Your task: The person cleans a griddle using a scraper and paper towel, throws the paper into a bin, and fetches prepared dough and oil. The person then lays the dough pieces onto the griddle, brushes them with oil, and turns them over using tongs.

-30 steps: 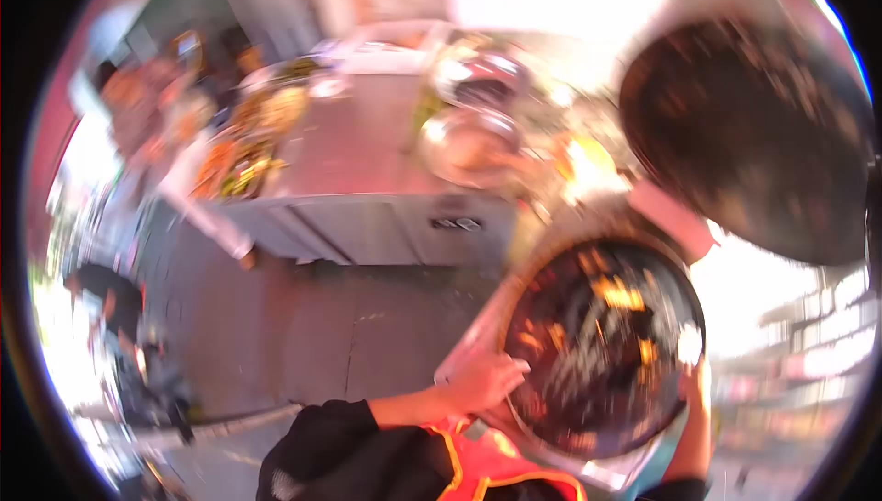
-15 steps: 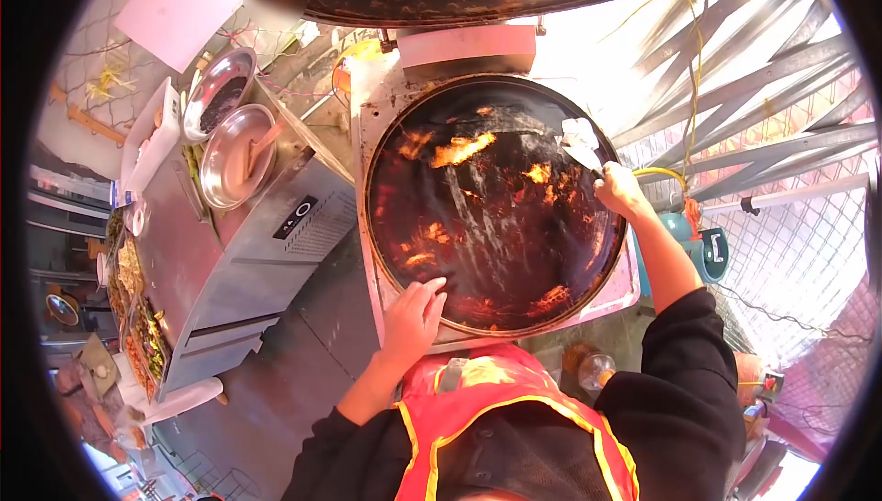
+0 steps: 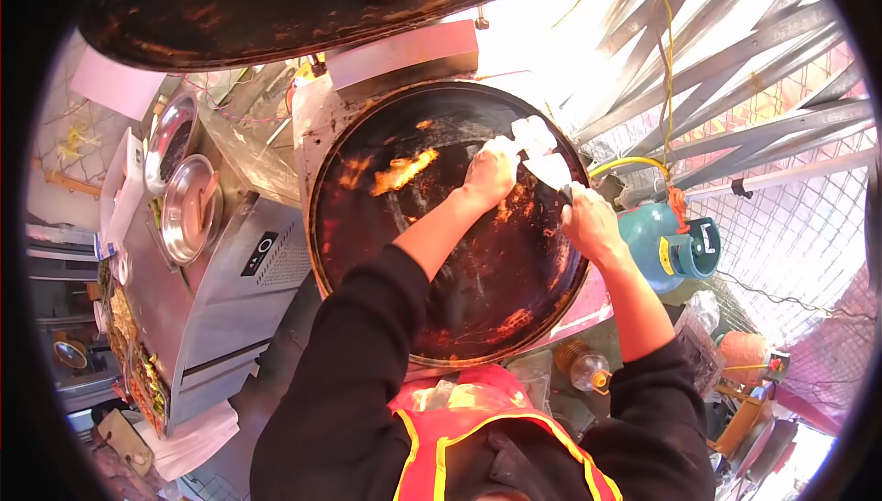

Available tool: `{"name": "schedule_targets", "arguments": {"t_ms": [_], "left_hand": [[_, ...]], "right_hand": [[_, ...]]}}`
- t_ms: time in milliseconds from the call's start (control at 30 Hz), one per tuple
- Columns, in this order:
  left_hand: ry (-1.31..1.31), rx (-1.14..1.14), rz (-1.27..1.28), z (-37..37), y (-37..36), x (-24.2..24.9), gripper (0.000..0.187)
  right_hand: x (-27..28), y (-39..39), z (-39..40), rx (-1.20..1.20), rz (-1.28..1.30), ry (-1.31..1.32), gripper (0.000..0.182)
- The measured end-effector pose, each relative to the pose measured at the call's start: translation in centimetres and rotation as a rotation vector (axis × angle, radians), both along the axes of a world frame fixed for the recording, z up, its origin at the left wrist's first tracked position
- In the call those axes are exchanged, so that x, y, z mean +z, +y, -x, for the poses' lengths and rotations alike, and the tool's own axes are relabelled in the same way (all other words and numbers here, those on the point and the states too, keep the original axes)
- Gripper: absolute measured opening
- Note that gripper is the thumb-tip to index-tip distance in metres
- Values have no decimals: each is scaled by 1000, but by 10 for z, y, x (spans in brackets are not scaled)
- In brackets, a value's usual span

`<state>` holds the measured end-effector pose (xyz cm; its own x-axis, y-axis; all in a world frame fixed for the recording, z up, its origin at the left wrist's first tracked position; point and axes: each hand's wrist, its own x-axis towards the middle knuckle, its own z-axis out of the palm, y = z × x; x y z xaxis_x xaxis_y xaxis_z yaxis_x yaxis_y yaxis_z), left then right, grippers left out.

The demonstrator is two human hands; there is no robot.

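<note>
In my right hand (image 3: pixel 591 222) is the dark handle of a scraper (image 3: pixel 553 172), its pale flat blade angled over the far right of a round black griddle pan (image 3: pixel 441 308). A white crumpled wad (image 3: pixel 533 136), which looks like paper or cloth, sits at the blade's far end. Closed fingers of my left hand (image 3: pixel 492 173) meet the left edge of this wad, and their tips are partly hidden. The pan's surface is dark with orange-brown glints and pale scuffs. Above it stands a large raised black lid (image 3: pixel 303 5).
To the left is a steel counter (image 3: pixel 220 290) with metal bowls (image 3: pixel 191 225) and a white bin. A teal gas cylinder (image 3: pixel 643 244) with a yellow hose stands at right, before a folding metal lattice. Below it lies a bottle (image 3: pixel 583 368) of amber liquid.
My left hand has gone from the pan's near edge up to the white wad, its fingers closing. The scraper stays in my right hand. My view has shifted, moving the pan left.
</note>
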<state>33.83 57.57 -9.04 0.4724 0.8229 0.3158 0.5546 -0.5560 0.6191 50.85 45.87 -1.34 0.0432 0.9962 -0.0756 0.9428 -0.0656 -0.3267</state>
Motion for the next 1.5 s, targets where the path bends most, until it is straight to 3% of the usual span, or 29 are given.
{"name": "schedule_targets", "arguments": {"t_ms": [33, 67, 167, 267, 333, 367, 467, 667, 733, 833, 933, 967, 1033, 1100, 1167, 1300, 1500], "left_hand": [[52, 29, 7, -13, 15, -13, 22], [-115, -81, 185, -21, 19, 4, 21], [-230, -150, 498, -45, 35, 30, 21], [52, 54, 390, -74, 49, 13, 20], [223, 35, 175, -89, 68, -44, 23], [307, 24, 66, -92, 71, -40, 25], [401, 56, 373, -99, 86, -26, 28], [247, 190, 117, -61, 107, -32, 30], [141, 235, 50, -46, 121, -43, 24], [65, 398, 262, -23, 130, -30, 24], [111, 465, 134, 18, 123, -17, 21], [85, 496, 174, 34, 109, 0, 20], [154, 547, -3, 73, 91, 6, 15], [98, 578, -68, 115, 61, 21, 11], [144, 632, 17, 150, 17, 55, 12], [81, 750, -163, 230, -79, 78, 11], [-26, 1145, -93, 326, -263, 81, 11]], "right_hand": [[5, -3, 1, 45, -59, 31, 24], [2, 0, 1, 6, 20, 91, 28], [-17, 20, 0, -62, 131, 12, 27], [-34, 27, -5, -90, 88, -5, 25], [-39, 34, -12, -83, 60, -19, 24], [-39, 39, -17, -64, 47, -27, 23], [-44, 61, -30, 22, 13, -67, 21], [-53, 110, -30, 202, -156, -38, 17], [-54, 129, -16, 207, -94, -102, 14], [-68, 150, 1, 264, -155, -103, 14], [-59, 144, 33, 319, -236, -90, 20], [-65, 135, 43, 337, -322, -13, 31], [-61, 112, 69, 378, -441, 14, 39], [-34, 80, 102, 427, -425, 96, 44], [-19, 51, 133, 479, -417, 123, 44], [13, -8, 194, 670, -495, 213, 48], [30, -113, 288, 1099, -451, 158, 49]]}}
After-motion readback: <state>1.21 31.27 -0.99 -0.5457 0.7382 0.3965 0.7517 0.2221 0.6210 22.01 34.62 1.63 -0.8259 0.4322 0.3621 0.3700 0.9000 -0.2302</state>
